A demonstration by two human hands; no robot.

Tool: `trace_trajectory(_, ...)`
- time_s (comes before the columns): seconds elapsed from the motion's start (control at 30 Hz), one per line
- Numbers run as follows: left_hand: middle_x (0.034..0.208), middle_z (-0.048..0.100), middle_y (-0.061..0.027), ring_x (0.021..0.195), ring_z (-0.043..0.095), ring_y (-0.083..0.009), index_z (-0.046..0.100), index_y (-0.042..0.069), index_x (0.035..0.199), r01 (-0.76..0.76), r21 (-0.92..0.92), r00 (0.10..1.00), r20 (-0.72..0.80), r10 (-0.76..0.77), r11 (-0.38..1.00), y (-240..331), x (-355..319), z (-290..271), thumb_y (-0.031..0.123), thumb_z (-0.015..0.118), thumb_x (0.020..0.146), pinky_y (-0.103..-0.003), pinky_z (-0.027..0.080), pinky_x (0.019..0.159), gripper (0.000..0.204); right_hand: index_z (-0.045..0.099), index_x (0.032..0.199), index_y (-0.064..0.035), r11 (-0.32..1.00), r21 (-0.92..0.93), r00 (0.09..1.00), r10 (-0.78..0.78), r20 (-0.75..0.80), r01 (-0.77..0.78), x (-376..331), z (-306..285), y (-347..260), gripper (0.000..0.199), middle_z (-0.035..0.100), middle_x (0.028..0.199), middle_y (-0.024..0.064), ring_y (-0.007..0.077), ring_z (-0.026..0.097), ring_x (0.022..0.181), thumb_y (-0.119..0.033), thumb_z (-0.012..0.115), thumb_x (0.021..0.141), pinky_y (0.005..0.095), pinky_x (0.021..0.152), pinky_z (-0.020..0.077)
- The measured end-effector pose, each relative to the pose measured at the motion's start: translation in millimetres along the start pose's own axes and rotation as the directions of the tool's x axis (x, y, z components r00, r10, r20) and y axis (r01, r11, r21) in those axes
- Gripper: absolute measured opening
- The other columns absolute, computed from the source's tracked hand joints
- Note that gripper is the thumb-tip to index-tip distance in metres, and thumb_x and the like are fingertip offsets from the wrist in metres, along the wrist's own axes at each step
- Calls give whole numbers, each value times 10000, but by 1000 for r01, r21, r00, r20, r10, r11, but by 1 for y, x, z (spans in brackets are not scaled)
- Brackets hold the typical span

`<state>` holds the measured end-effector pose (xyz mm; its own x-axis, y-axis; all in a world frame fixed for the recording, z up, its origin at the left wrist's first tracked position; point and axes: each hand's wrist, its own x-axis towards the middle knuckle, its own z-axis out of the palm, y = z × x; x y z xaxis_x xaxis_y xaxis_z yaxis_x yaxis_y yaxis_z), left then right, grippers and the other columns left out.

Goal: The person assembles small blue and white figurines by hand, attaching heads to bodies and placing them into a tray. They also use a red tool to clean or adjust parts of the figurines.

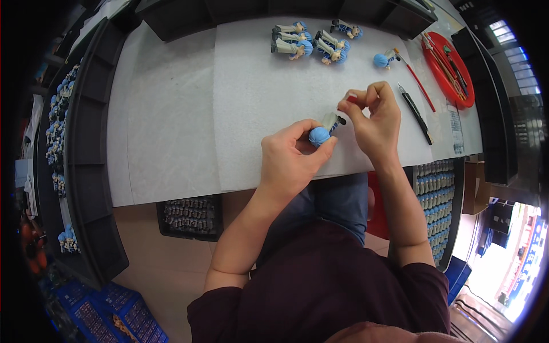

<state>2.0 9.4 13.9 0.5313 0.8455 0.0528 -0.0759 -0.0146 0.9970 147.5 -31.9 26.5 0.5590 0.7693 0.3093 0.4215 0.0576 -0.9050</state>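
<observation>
My left hand grips a small toy figurine with a round blue head and a pale grey-green coat. The figurine lies tilted between thumb and fingers, its dark feet pointing up and to the right. Just right of those feet, my right hand is raised with thumb and fingertips pinched together. A small red spot shows at the fingertips, but whatever they hold is too small to name. Farther back on the table, several similar figurines lie in rows, and a single figurine lies apart at the right.
A black pen-like tool and a thin red stick lie right of my hand. A red oval tray holds several slim tools. Black bins edge the table. Figurines fill a tray beside my right arm; another tray stands below the table.
</observation>
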Motion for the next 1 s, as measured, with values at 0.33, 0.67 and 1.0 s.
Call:
trace_trajectory(0.33, 677, 636, -56, 614, 617, -77, 620, -47, 861, -40, 30, 999, -24, 40, 999, 0, -3, 3, 46, 711, 731, -213, 489, 564, 184, 374, 773, -26, 999, -15, 998, -43, 48, 44, -2, 3, 6, 278, 618, 785, 122, 133, 626, 774, 143, 590, 727, 262, 688, 518)
trace_trajectory(0.67, 792, 648, -44, 718, 619, -78, 636, -60, 951, -39, 73, 999, 12, 38, 997, 0, -4, 0, 18, 717, 735, -205, 505, 655, 243, 386, 758, -38, 1000, 20, 999, -19, -33, 19, 2, -6, 7, 310, 615, 722, 103, 128, 614, 734, 94, 663, 711, 267, 656, 478)
trace_trajectory(1.0, 908, 651, -119, 772, 627, -161, 635, -25, 969, -464, 357, 869, 7, 494, 810, -10, -7, 5, -23, 721, 678, -255, 509, 675, 304, 379, 780, -53, 999, -17, 992, -46, -120, 44, 8, -29, 8, 341, 627, 752, 88, 116, 605, 703, 37, 703, 720, 247, 652, 456)
